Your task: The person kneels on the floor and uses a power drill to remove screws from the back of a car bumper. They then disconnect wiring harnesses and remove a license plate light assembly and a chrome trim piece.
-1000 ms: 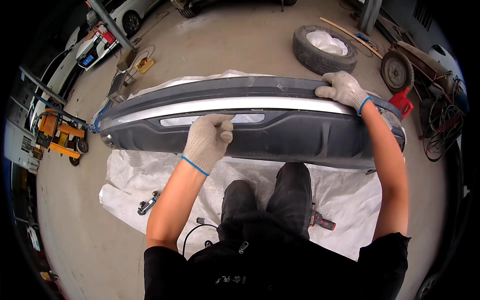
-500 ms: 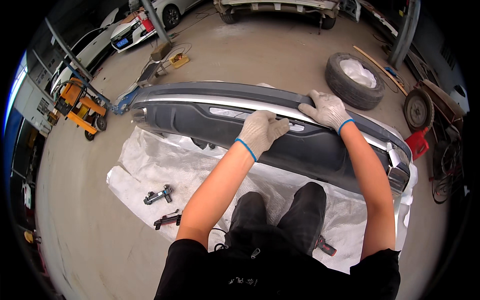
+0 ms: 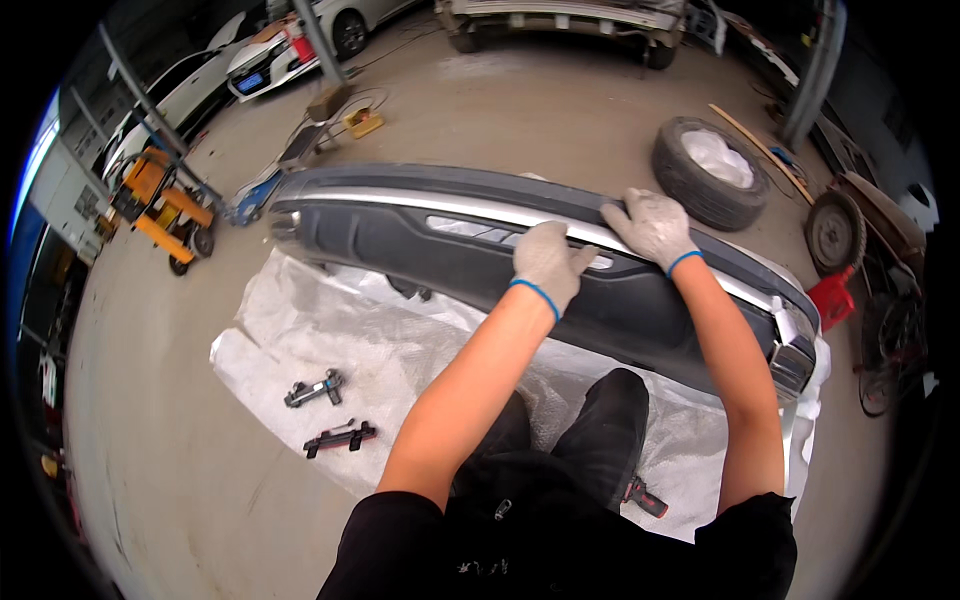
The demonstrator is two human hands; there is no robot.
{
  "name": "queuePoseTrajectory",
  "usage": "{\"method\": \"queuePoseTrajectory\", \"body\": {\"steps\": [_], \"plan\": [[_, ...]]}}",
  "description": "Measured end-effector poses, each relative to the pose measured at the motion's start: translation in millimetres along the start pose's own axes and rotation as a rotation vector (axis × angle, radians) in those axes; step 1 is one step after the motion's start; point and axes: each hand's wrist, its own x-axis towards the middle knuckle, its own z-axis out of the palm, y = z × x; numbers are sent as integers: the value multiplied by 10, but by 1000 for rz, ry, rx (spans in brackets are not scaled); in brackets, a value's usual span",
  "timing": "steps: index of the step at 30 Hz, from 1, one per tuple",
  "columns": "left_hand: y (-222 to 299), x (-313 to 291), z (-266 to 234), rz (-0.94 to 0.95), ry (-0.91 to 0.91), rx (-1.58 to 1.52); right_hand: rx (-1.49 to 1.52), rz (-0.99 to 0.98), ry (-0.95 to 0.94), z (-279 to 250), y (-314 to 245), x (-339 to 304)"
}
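A dark grey car bumper [image 3: 420,238] with a silver trim strip lies across in front of me on white foam sheeting [image 3: 330,310]. My left hand [image 3: 546,264], in a pale knit glove with a blue cuff, is curled at the edge of the long slot under the strip. Its thumb points right, and its fingertips are partly hidden. On the bumper's upper edge rests my right hand [image 3: 656,230], gloved alike, with thumb and fingers apart. Two small black parts, a bracket-like piece [image 3: 318,388] and a longer one [image 3: 340,438], lie on the sheeting at left.
By my right knee lies a black-and-red tool [image 3: 647,497]. Beyond the bumper are a tyre [image 3: 705,172], a wooden strip [image 3: 760,150] and a yellow tray [image 3: 363,123]. An orange wheeled machine [image 3: 163,210] stands left; a red container [image 3: 831,300] sits right. Cars and posts stand farther back.
My left hand has slid right along the bumper, closer to my right hand. The right hand stays near the same spot on the upper edge. The longer black part is now uncovered.
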Motion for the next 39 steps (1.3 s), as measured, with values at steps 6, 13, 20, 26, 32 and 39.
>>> {"method": "queuePoseTrajectory", "body": {"steps": [6, 13, 20, 26, 32, 39], "plan": [[-52, 56, 169, -365, 87, -1554, -143, -28, 155, -114, -171, 28], [397, -122, -120, -552, 231, -1779, -239, -144, 851, -598, -537, 416], [356, -86, -129, -419, 212, -1959, 6, -90, 161, -22, -714, 294], [386, -50, -96, -483, 296, -1937, 72, -10, 192, 36, -596, 366], [172, -34, -88, -347, 141, -1875, 194, -21, 657, -598, -168, 440], [348, -60, -117, -417, 156, -1876, 152, -79, 981, -1178, 244, 219]]}}
